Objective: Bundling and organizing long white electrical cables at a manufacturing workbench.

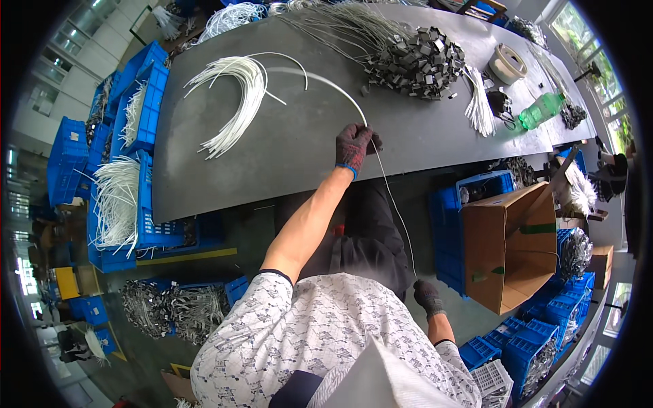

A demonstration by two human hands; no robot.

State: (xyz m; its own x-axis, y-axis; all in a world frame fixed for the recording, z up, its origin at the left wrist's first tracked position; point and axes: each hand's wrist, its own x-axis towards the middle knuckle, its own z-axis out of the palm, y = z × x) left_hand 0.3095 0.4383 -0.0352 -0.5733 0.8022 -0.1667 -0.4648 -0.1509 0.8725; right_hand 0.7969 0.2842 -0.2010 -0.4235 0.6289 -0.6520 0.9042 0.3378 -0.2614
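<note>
Left hand [355, 146] pinches a white tube [342, 90] over the desk [299, 163]; right hand [429, 299], low beside the body, grips a thin wire [394, 202]. Threading seems underway, the next move likely calling for a steady pull.

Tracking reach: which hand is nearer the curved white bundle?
Left. The left hand is right of the curved white bundle; the right hand is much farther, off the table.
</note>
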